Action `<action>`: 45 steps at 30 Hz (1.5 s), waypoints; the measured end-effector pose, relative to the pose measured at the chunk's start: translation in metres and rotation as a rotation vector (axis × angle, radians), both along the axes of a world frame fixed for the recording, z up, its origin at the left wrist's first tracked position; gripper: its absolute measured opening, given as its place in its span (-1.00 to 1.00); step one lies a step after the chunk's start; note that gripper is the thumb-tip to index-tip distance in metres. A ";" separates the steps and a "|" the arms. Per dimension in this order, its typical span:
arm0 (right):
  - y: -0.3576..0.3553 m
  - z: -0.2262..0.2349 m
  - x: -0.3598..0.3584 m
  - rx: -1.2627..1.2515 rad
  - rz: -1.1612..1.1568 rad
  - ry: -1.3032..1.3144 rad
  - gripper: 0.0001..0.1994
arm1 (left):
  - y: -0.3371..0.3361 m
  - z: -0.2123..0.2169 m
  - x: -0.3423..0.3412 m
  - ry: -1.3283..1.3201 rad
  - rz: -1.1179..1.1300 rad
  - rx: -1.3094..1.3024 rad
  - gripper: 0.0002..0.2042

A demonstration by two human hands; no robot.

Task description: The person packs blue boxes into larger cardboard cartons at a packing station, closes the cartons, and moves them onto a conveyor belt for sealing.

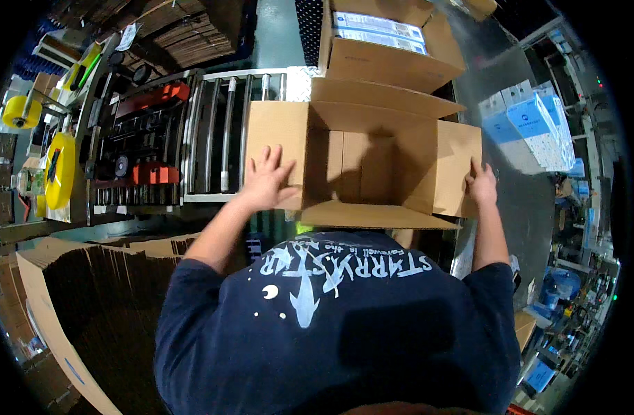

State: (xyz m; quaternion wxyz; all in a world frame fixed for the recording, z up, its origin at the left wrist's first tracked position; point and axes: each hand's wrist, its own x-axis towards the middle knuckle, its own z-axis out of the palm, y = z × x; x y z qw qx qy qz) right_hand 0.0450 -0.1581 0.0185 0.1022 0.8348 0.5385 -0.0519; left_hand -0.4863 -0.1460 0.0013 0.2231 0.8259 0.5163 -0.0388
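Observation:
An empty brown cardboard box (372,166) stands right in front of me with its top flaps folded outward. My left hand (267,181) lies with spread fingers on the left flap (279,124). At the other side my right hand (480,183) rests at the outer edge of the right flap (455,159), its index finger stretched out and the other fingers partly hidden. Neither hand is wrapped round anything. Shadows fall across the inside of the box.
Beyond it, another open box (393,59) holds blue-and-white packages (379,31). A roller conveyor (223,138) with a red-and-black machine (147,138) and yellow tape rolls (59,171) is at left. Blue-and-white cartons (531,117) sit on the right surface (518,200). Flattened cardboard (61,332) stands lower left.

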 end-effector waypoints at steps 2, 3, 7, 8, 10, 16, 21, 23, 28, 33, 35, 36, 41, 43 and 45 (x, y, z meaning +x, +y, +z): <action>-0.020 -0.059 0.003 0.317 -0.146 0.218 -0.35 | -0.011 -0.001 0.025 0.054 0.025 0.046 -0.22; -0.019 -0.042 -0.045 0.187 -0.082 0.058 -0.31 | -0.012 -0.005 0.023 0.129 0.071 0.071 -0.20; -0.029 -0.021 -0.159 -0.147 0.160 0.186 -0.17 | 0.006 -0.043 -0.021 0.196 0.372 0.089 -0.07; -0.026 -0.005 -0.175 -0.260 0.184 0.194 -0.15 | 0.012 -0.042 -0.030 0.151 0.460 0.024 -0.06; -0.016 -0.060 -0.162 -0.254 0.217 0.564 -0.11 | 0.023 -0.076 -0.054 0.046 0.538 -0.028 -0.03; -0.018 -0.014 -0.088 -0.091 0.552 0.279 -0.34 | 0.014 -0.070 0.047 -0.151 0.393 -0.403 0.02; -0.024 -0.013 -0.018 -0.239 0.757 0.137 -0.69 | 0.058 -0.034 0.105 0.473 -0.339 -0.524 -0.39; -0.021 -0.014 -0.021 -0.225 0.780 0.141 -0.68 | 0.079 -0.003 0.122 0.679 -0.665 -0.390 -0.55; -0.034 -0.024 -0.013 0.022 0.814 0.233 -0.68 | 0.089 0.068 0.314 -0.278 -0.631 0.010 -0.52; -0.002 0.019 0.068 -0.213 0.442 1.118 -0.55 | 0.080 -0.009 0.434 -0.337 -0.564 0.101 -0.50; 0.006 0.074 0.133 0.129 0.229 1.058 -0.51 | 0.070 -0.012 0.441 -0.188 -0.544 0.134 -0.50; 0.011 0.086 0.167 0.429 0.320 0.697 -0.49 | 0.065 -0.012 0.447 -0.113 -0.545 0.142 -0.49; 0.091 0.111 0.312 0.435 0.203 -0.391 -0.10 | 0.069 -0.019 0.451 -0.151 -0.660 0.238 -0.49; 0.112 0.088 0.350 0.365 -0.063 -0.265 -0.08 | 0.069 -0.025 0.451 -0.231 -0.675 0.276 -0.50; 0.131 0.100 0.331 0.233 -0.178 -0.125 -0.04 | 0.072 -0.028 0.444 -0.285 -0.652 0.285 -0.52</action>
